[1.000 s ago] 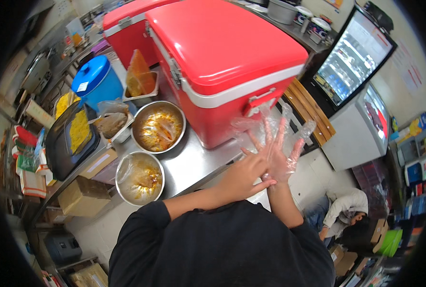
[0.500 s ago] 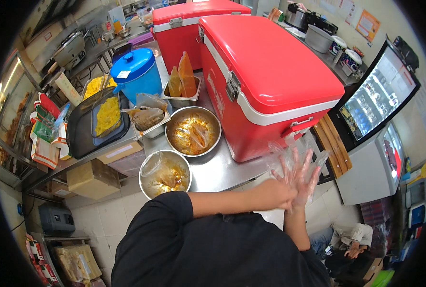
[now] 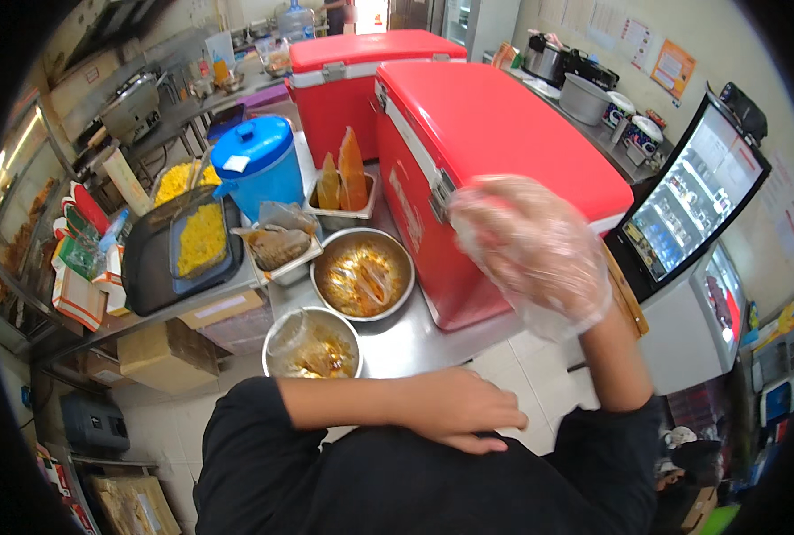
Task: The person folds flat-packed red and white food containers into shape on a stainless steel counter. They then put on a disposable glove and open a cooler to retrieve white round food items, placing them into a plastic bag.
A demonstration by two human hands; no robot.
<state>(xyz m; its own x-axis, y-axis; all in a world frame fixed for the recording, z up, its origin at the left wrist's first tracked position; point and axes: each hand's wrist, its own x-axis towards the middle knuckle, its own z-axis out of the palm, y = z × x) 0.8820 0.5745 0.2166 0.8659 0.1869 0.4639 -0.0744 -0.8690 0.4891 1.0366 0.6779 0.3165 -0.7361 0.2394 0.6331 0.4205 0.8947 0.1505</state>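
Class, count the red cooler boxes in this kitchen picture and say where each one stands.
2. The near red cooler stands on the steel counter under the gloved right hand; the far red cooler sits behind it. Others may be hidden.

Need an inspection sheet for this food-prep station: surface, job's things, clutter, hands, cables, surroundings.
Surface: steel counter, mostly covered.
Job's things: thin clear plastic glove on the right hand, raised in front of the near red cooler box.
Clutter: two round steel bowls, far one and near one, both holding bagged orange-brown food; blue lidded jug; black tray of yellow food; steel pan with two orange sauce bags.
Hands: left hand bare, lying open against the black shirt; right gloved, holding nothing.
Cables: nothing seen.
Surroundings: second red cooler, glass-door drinks fridge, cardboard boxes under the counter.
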